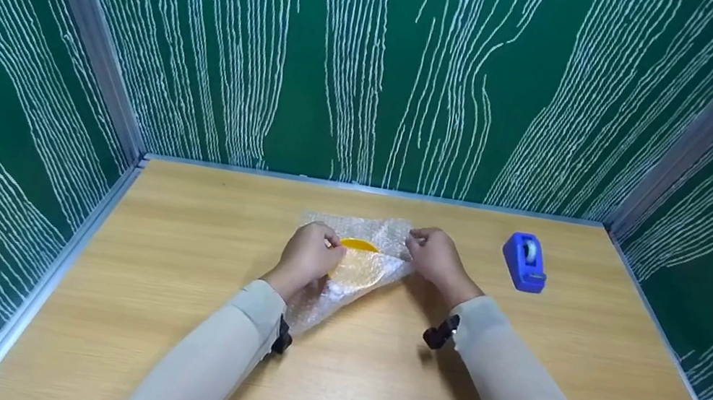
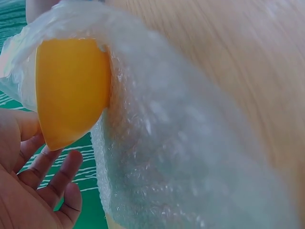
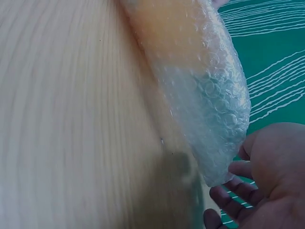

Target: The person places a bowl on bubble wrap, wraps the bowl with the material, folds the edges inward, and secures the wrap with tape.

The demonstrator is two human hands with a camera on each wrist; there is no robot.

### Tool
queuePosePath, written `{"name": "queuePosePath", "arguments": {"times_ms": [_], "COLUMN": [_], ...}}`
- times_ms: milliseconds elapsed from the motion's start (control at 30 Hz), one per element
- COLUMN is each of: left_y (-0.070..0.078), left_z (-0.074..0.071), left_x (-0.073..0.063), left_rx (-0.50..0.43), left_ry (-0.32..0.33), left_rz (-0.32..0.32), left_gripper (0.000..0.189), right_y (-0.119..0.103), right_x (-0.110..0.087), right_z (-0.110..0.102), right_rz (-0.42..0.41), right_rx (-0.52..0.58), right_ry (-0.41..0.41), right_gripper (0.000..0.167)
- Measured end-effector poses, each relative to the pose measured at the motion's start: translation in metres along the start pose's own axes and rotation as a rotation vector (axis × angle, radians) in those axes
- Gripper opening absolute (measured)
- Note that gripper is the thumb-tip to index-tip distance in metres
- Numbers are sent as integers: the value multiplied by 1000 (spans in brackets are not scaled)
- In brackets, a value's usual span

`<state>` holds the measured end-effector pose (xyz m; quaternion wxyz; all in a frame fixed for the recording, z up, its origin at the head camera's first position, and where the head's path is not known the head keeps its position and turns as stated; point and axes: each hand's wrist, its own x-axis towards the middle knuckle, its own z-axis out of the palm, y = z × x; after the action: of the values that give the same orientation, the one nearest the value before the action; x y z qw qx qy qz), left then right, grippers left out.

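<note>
A yellow bowl (image 1: 359, 244) lies on a sheet of bubble wrap (image 1: 316, 306), with one part of the sheet folded over it. In the left wrist view, the smooth outer side of the bowl (image 2: 71, 90) shows beneath the raised bubble wrap (image 2: 157, 129). My left hand (image 1: 310, 254) pinches the bowl's left edge with thumb and forefinger, the other fingers loosely bent. On the other side, my right hand (image 1: 438, 258) pinches the folded corner of the bubble wrap (image 3: 209, 109) between thumb and finger. Through the film the covered part of the bowl looks pale orange.
A blue tape dispenser (image 1: 525, 263) stands on the wooden table (image 1: 188, 236), right of my right hand. Green walls (image 1: 412, 92) with white wavy lines enclose the table at the back and both sides. Black wrist devices (image 1: 439, 332) sit at both cuffs.
</note>
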<state>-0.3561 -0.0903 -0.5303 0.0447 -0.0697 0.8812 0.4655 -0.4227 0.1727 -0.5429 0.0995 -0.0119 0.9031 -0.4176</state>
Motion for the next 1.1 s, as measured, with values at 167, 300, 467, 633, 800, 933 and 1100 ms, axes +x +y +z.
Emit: {"name": "queuePosePath", "arguments": {"times_ms": [167,300,467,633,800,933,1100], "left_y": [0,1,3,3,2,3,5], "left_z": [0,-1,-2,-3,-3,-2,-2], "left_x": [-1,-2,-5,-6,-6,-7,-7], "left_rx": [12,21,-7,62,96,96,82], "left_ry": [-8,-8,-18,26,60,62,43], "left_rz": [6,-3,-41,50,97,88,44], "left_gripper": [7,7,8,9,11,11,11], "right_y": [-2,-2,-3,-7,-16,-24,-35], "right_x": [-2,-3,-5,-9,-16,-24,-35], "right_z": [-4,-4,-3,-2,-2,-1,2], "right_rz": [1,-34,-67,-126,-184,-202,-224], "right_rx": [41,50,41,7,-30,-58,-78], "right_ry": [27,53,91,146,165,156,156], "right_gripper": [38,33,26,26,23,19,20]}}
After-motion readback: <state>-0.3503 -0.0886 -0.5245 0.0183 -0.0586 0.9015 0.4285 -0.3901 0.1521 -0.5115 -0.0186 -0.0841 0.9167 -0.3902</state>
